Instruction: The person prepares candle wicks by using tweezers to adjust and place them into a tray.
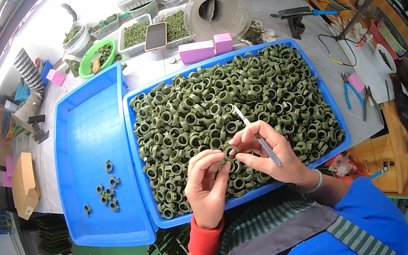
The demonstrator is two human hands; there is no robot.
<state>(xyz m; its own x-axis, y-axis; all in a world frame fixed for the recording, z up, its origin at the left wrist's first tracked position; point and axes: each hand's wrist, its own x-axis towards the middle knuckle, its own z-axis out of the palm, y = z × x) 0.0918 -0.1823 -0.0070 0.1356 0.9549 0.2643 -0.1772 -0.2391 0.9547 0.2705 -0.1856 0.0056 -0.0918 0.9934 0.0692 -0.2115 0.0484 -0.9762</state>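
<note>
Over a blue plastic tray (136, 147) heaped with small green wax-like rings, my two hands meet at one green ring (230, 151). My left hand (207, 180) pinches its left side between thumb and fingers. My right hand (269, 148) touches the ring's right side with thumb and fingers, and also holds a slim metal craft knife (266, 147), its blade pointing up and left, away from the ring. A second blue tray (93, 126) at the left, its edge against the full one, holds several loose green rings (107, 193).
A smartphone (155, 36) lies across tubs of green parts at the back. Pink blocks (197, 51) stand behind the full tray, near a clear extraction hood (217, 12). Blue-handled pliers (351, 90) lie at the right; a cardboard box (25, 185) sits at the left edge.
</note>
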